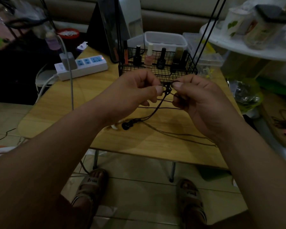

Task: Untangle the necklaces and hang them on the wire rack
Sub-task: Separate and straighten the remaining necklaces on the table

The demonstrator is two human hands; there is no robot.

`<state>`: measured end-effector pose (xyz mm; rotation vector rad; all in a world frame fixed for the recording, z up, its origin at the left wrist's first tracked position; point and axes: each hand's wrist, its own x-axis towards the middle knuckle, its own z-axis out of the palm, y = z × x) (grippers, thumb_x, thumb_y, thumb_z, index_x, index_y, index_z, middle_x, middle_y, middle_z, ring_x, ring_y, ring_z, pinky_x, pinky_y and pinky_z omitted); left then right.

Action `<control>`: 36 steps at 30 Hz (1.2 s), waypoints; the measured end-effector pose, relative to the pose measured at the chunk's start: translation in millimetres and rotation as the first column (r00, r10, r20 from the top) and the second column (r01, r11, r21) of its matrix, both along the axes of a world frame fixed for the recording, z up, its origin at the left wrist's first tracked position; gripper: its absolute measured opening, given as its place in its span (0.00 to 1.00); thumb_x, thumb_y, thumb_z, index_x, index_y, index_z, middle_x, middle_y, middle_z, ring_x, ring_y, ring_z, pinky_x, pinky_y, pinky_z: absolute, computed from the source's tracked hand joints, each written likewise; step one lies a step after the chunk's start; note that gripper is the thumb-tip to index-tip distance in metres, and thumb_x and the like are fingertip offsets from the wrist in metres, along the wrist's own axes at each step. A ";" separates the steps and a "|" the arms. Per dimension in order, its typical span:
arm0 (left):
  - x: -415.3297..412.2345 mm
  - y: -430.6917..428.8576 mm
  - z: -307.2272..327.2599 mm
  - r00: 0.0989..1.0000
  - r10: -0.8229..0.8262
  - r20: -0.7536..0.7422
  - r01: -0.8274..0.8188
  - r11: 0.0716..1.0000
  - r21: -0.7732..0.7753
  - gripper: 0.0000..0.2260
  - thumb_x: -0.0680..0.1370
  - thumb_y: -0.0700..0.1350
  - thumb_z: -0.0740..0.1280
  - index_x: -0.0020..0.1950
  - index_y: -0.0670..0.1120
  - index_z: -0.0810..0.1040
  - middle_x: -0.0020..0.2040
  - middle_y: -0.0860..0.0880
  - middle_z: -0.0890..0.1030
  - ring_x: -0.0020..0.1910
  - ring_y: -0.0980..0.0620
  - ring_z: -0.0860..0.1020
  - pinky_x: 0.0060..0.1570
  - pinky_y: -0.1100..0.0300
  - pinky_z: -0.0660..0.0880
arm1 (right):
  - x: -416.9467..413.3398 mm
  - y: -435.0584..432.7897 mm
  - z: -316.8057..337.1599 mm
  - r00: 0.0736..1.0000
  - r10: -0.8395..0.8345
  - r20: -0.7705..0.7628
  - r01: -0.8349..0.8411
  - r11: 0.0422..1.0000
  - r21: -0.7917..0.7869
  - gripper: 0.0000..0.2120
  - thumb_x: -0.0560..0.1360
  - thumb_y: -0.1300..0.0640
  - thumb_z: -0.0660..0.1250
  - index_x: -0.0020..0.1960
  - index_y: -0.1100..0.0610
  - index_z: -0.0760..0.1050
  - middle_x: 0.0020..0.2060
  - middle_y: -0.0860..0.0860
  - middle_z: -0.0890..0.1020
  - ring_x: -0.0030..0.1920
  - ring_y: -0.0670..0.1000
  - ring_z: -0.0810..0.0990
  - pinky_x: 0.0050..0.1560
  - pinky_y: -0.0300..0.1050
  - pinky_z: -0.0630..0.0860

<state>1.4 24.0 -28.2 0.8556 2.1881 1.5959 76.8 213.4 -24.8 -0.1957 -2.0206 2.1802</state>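
Together, two hands, left hand (pixel 135 90) and right hand (pixel 196 100), pinch one dark knot (pixel 167 88) above the table (pixel 73 100); two pendants (pixel 122 126) lie below, near its front edge.

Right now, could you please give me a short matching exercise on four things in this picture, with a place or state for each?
Things:
1. knot of dark cords
2. black pendant
3. nail polish bottles
4. power strip

Places or states:
A. standing in the black wire basket
B. at the table's far left edge, one plug inserted
C. pinched between left hand and right hand
D. lying on the table below the hands

Pairs: 1-C, 2-D, 3-A, 4-B
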 end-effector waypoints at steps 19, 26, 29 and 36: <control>3.8 4.0 -2.2 0.994 -0.092 -0.061 0.087 0.992 -0.087 0.01 0.82 0.44 0.70 0.51 0.48 0.81 0.50 0.47 0.84 0.47 0.54 0.81 0.50 0.56 0.80 | 5.5 0.0 8.2 0.995 0.102 -0.021 -0.102 0.994 -0.023 0.02 0.80 0.59 0.68 0.51 0.57 0.78 0.32 0.49 0.74 0.34 0.48 0.76 0.38 0.44 0.76; 13.4 11.7 -9.4 0.974 -0.222 0.049 0.226 0.967 -0.114 0.03 0.84 0.39 0.67 0.56 0.41 0.75 0.51 0.48 0.88 0.57 0.47 0.85 0.65 0.40 0.77 | 0.5 3.3 18.1 0.988 0.117 -0.105 -0.145 0.937 -0.317 0.05 0.84 0.57 0.63 0.53 0.55 0.78 0.34 0.48 0.76 0.35 0.46 0.78 0.38 0.41 0.78; 13.8 13.7 -9.4 0.967 -0.244 0.066 0.250 0.963 -0.100 0.04 0.84 0.39 0.65 0.59 0.41 0.76 0.51 0.48 0.88 0.55 0.50 0.85 0.63 0.49 0.79 | -4.6 6.7 21.3 0.985 0.099 -0.142 -0.151 0.894 -0.423 0.06 0.84 0.56 0.62 0.53 0.56 0.78 0.36 0.48 0.77 0.36 0.45 0.80 0.39 0.41 0.80; 8.4 9.2 -8.1 0.961 -0.189 0.199 0.206 0.976 -0.067 0.07 0.85 0.40 0.64 0.59 0.39 0.78 0.51 0.44 0.87 0.45 0.48 0.84 0.47 0.59 0.79 | -12.1 27.9 22.5 0.992 -0.072 -0.108 0.016 0.896 -0.443 0.05 0.83 0.53 0.64 0.53 0.53 0.78 0.38 0.46 0.78 0.33 0.42 0.75 0.30 0.33 0.66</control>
